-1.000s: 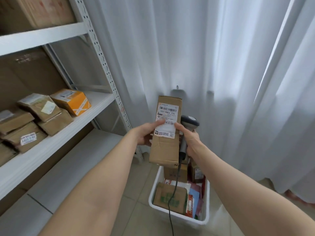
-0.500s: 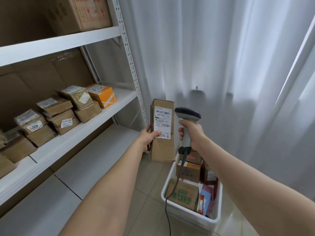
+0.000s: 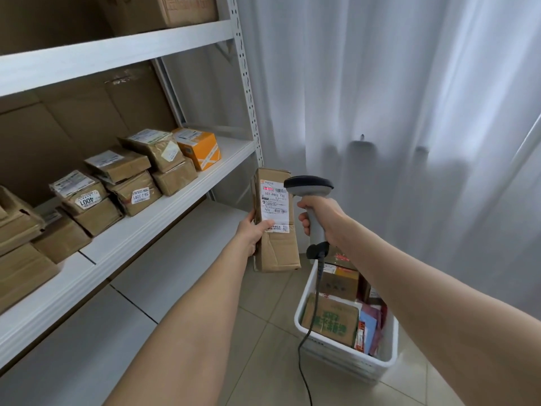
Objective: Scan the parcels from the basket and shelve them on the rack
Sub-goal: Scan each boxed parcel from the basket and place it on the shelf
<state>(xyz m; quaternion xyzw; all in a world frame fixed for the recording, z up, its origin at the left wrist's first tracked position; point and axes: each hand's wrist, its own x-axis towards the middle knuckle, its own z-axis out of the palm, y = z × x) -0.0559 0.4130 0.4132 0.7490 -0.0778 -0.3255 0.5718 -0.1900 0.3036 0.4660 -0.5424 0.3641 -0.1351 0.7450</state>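
Note:
My left hand (image 3: 252, 233) grips a tall brown cardboard parcel (image 3: 279, 250) upright by its left edge, thumb on its white label. A red scan line lies across the label's top barcode. My right hand (image 3: 320, 217) holds the handle of a grey corded barcode scanner (image 3: 308, 186), its head pointing left at the label from just beside the parcel. Below my right arm a white basket (image 3: 389, 351) stands on the floor with several parcels in it. The white rack (image 3: 164, 206) is to the left.
The rack's middle shelf carries several brown parcels (image 3: 133, 191) and an orange box (image 3: 199, 148); its right end is bare. A lower shelf (image 3: 123, 291) lies beneath. White curtains (image 3: 380, 112) hang behind. The scanner cable (image 3: 303, 356) drops past the basket to the tiled floor.
The view swung left toward the rack. My right hand let go of the parcel's label and raised the scanner beside it; a red scan line now shows on the barcode.

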